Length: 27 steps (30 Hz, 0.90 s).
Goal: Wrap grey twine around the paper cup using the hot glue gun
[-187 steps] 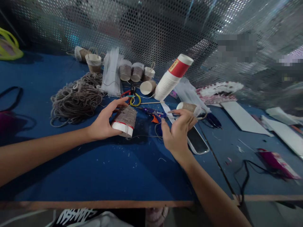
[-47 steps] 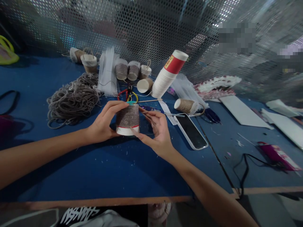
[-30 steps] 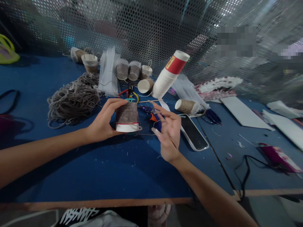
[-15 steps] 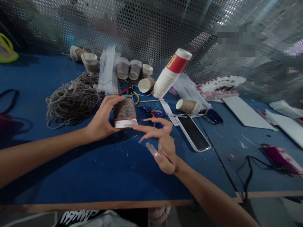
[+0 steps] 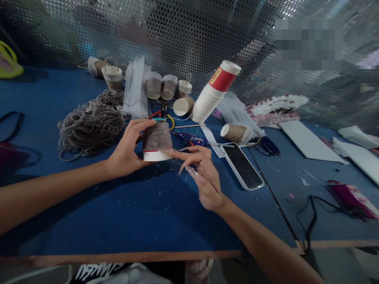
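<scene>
My left hand (image 5: pixel 126 148) is wrapped round a paper cup (image 5: pixel 157 138) bound with grey-brown cord, its rim facing down. A white band and a thin red line show below the cord. The index fingertip of my right hand (image 5: pixel 204 173) touches the cup's lower right side. Its thumb is drawn in against the other fingers, and a thin strand seems to run between them and the cup; what they pinch is too small to make out. Just behind the cup lie a blue glue gun (image 5: pixel 191 139) and scissors with a yellow handle (image 5: pixel 171 122).
A heap of grey cord (image 5: pixel 91 120) lies left. Behind are several cord-wrapped cups (image 5: pixel 154 85), clear plastic bags (image 5: pixel 136 88) and a tall stack of paper cups (image 5: pixel 211 94). A phone (image 5: pixel 242 165) and another wrapped cup (image 5: pixel 233 133) lie right. Perforated metal mesh (image 5: pixel 177 35) stands at the back.
My right thumb has come up against the other fingers, and the index finger has moved onto the cup's side. The cup has tilted slightly; my left hand keeps its hold.
</scene>
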{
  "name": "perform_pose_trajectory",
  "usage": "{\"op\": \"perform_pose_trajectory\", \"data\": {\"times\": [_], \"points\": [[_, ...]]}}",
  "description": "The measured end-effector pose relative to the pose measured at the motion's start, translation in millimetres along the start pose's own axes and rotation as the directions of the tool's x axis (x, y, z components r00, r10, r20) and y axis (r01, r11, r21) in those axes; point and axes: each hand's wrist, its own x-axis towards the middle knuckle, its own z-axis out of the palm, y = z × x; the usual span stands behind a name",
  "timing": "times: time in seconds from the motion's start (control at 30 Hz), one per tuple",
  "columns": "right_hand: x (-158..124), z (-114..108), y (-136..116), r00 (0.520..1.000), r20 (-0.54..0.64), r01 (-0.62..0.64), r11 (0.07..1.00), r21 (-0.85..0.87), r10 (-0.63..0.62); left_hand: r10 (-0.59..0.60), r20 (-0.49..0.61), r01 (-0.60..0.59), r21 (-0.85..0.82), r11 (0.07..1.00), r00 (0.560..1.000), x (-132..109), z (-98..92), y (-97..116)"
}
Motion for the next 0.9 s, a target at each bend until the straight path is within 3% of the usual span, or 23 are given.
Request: {"op": "perform_pose_trajectory", "data": {"times": [0.17, 0.27, 0.4, 0.57, 0.7, 0.8, 0.9], "points": [[1, 3, 4, 0.989, -0.107, -0.082, 0.980, 0.184, 0.103, 0.027, -0.003, -0.027, -0.051, 0.998, 1.000, 0, -1.7, -1], [6, 3, 2, 0.961, -0.177, -0.156, 0.942, 0.298, 0.215, -0.014, 0.010, 0.015, -0.049, 0.999, 1.000, -1, -3.6, 0], [11, 2, -3, 0.933, -0.237, -0.134, 0.874, 0.466, 0.269, -0.043, 0.009, 0.043, -0.049, 0.998, 0.999, -2, -3.1, 1], [8, 4, -9, 0.981, -0.031, -0.150, 0.847, 0.510, 0.192, 0.002, 0.019, -0.001, -0.072, 0.997, 1.000, -1, -0.6, -2], [8, 7, -15, 0.976, 0.027, -0.194, 0.809, 0.555, 0.215, -0.027, 0.054, 0.031, -0.078, 0.996, 0.998, -2, -1.5, -3], [12, 6, -11, 0.951, -0.130, -0.178, 0.841, 0.511, 0.281, -0.042, 0.067, 0.049, -0.098, 0.994, 0.997, -3, -2.8, -1], [15, 3, 3, 0.844, -0.460, -0.105, 0.927, 0.360, 0.275, -0.081, 0.074, 0.088, -0.091, 0.992, 0.994, -3, -3.6, 1]]}}
